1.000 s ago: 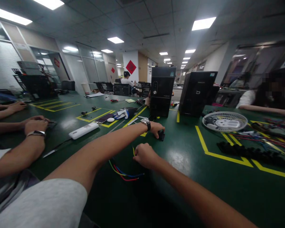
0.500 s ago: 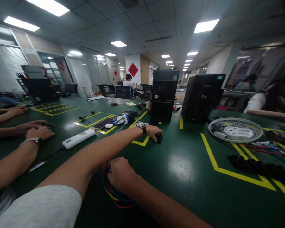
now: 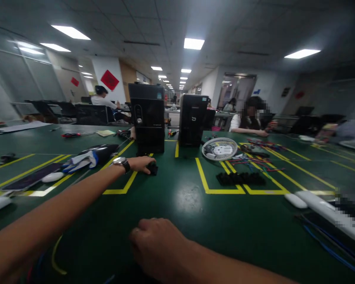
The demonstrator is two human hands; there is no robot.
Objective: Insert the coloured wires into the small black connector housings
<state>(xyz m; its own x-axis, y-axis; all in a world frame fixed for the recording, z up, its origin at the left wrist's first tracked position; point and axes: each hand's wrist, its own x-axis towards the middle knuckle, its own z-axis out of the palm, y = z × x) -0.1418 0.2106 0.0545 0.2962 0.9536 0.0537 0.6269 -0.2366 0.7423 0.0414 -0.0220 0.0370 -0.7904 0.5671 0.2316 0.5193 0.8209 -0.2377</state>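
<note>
My left hand (image 3: 142, 163), with a watch (image 3: 122, 163) on its wrist, reaches out over the table and has its fingers closed on a small black block (image 3: 154, 170) resting on the green surface. In front of a black computer tower (image 3: 148, 118), that hand is low and close to the base. My right hand (image 3: 158, 244) is curled into a fist nearer to me; whether anything is inside it is hidden. Coloured wires (image 3: 56, 258) lie at the lower left, partly behind my left forearm.
A second black tower (image 3: 193, 120) stands right of the first. Beyond my hands on the right are a white round basket (image 3: 220, 150), a row of black parts (image 3: 240, 179) and loose wires (image 3: 266, 161). At left lie a phone (image 3: 32, 177) and white-blue gloves (image 3: 81, 161). A person (image 3: 250, 118) sits across.
The view has swung right. My left hand stays on the black block. My right hand went left to the wires, then came away from them, remaining curled.
</note>
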